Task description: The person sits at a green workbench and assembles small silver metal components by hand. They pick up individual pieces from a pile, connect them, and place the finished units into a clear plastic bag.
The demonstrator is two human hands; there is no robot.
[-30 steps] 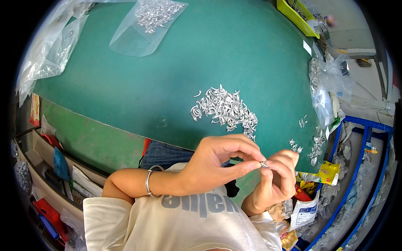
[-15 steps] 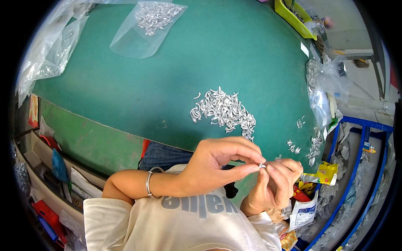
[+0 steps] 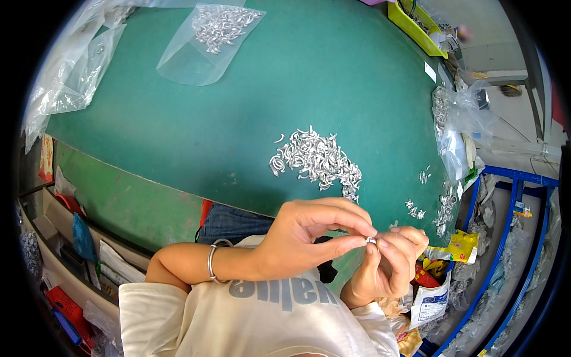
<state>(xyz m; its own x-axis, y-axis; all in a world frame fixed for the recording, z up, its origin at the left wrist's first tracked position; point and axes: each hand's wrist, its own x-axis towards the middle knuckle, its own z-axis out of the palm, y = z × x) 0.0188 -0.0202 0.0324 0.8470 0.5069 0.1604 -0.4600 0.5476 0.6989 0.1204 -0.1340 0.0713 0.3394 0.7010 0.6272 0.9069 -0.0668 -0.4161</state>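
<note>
A small curved silvery metal piece (image 3: pixel 370 240) is pinched between my two hands, just off the near edge of the green table. My left hand (image 3: pixel 312 232), with a bangle on the wrist, reaches over from the left and grips it between thumb and forefinger. My right hand (image 3: pixel 389 262) closes on the same piece from the other side, its other fingers curled. Fingertips cover most of the piece. Beyond my hands lies a loose pile of similar curved metal pieces (image 3: pixel 318 156) on the green table (image 3: pixel 196 131).
A clear plastic bag (image 3: pixel 190 65) of metal pieces lies at the far left. Small clusters of pieces (image 3: pixel 415 209) rest near the right edge. A yellow-green bin (image 3: pixel 416 30) stands at the far right. A blue metal rack (image 3: pixel 505 238) is beside the table.
The small metal piece has turned slightly between my fingertips. Both hands keep nearly the same place and grip.
</note>
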